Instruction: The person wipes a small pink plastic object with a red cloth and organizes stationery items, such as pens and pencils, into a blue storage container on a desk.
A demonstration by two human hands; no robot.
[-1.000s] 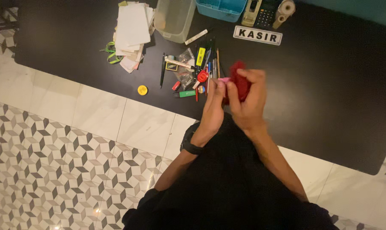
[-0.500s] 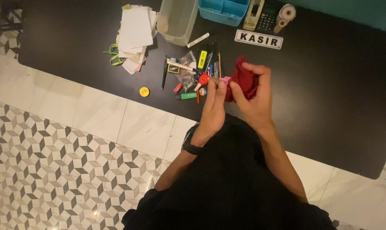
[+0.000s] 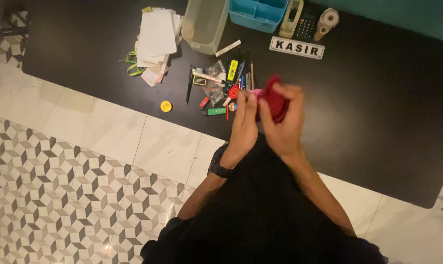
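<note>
This looks like a shop's checkout counter: a black bench (image 3: 378, 112) carries a white nameplate sign (image 3: 297, 48), a calculator (image 3: 307, 25), a tape dispenser (image 3: 291, 17), probably a receipt roll (image 3: 327, 19), stacked papers (image 3: 155, 41) and scattered pens (image 3: 233, 78), above patterned floor tiles (image 3: 60, 195).

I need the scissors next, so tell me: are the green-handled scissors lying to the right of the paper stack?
No, the green-handled scissors poke out from the left edge of the paper stack on the black table.

Red cloth (image 3: 273, 100) now more bunched, lower.
</note>
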